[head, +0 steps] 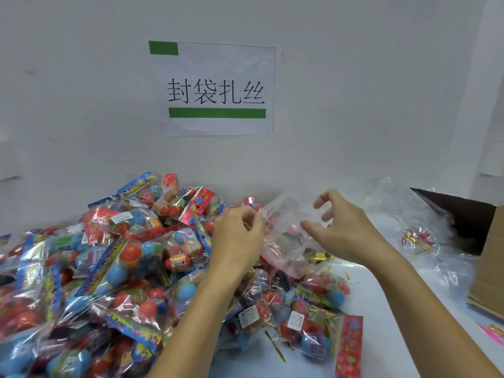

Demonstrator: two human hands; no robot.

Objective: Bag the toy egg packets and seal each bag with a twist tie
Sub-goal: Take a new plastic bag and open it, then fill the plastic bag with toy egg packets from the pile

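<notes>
A: How is the bag (283, 238) looking?

B: We are holding a clear, crinkled plastic bag up over the right edge of the pile (114, 257). It is glinting in the light, and red and dark shapes are showing through it, though we cannot tell whether they are inside it or behind it.

A: And the pile?

B: Packets of red and blue toy eggs with bright card headers are lying heaped across the left and middle of the white table (381, 309). Gold ties (275, 347) are lying loose among them near the front.

A: What are our hands doing?

B: Our left hand (237, 241) is pinching the bag's upper left edge between thumb and curled fingers. Our right hand (341, 227) is touching the bag's right side, thumb pushing against the film, the other fingers spread and loosely bent above it. Whether it is gripping the film we cannot tell.

A: Anything else near?

B: A box (488, 257) is standing at the right, with more clear bags (409, 214) lying beside it.
</notes>
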